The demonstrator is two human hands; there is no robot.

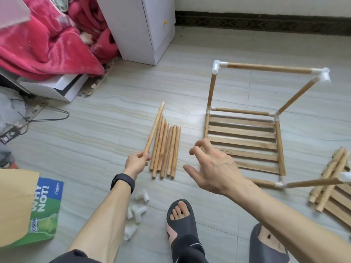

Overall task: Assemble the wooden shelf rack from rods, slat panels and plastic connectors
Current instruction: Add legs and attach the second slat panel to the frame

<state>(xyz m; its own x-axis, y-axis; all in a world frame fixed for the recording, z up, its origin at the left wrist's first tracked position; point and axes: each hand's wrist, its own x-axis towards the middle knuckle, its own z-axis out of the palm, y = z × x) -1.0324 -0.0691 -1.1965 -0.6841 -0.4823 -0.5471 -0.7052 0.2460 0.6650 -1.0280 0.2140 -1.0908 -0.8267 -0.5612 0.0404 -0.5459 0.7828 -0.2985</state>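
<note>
Pale tiled floor (114,114); a white cabinet (144,25) and red blanket (47,44) stand beyond and left of the partly built frame (269,68).

Frame: one slat panel (243,141) sits within a surround of rods. Uprights rise from its far corners to a top rod, joined by white corner connectors (217,66). The near right corner carries a rod lying out sideways.

Left of the frame: a row of loose rods (167,150). The left hand (137,161) grips the near end of one rod (153,130), angled up from that row.

At the frame's near left corner: the right hand (212,168) hovers, fingers spread and loosely curled, holding nothing.

Left of the frame and nearer the person: loose connectors (139,205).

Right of the frame: a second slat panel (340,202) with shorter rods (330,177) on it, unfitted.

Assessment: about one tier stands; the near uprights, the second panel and most rods appear outstanding.
</note>
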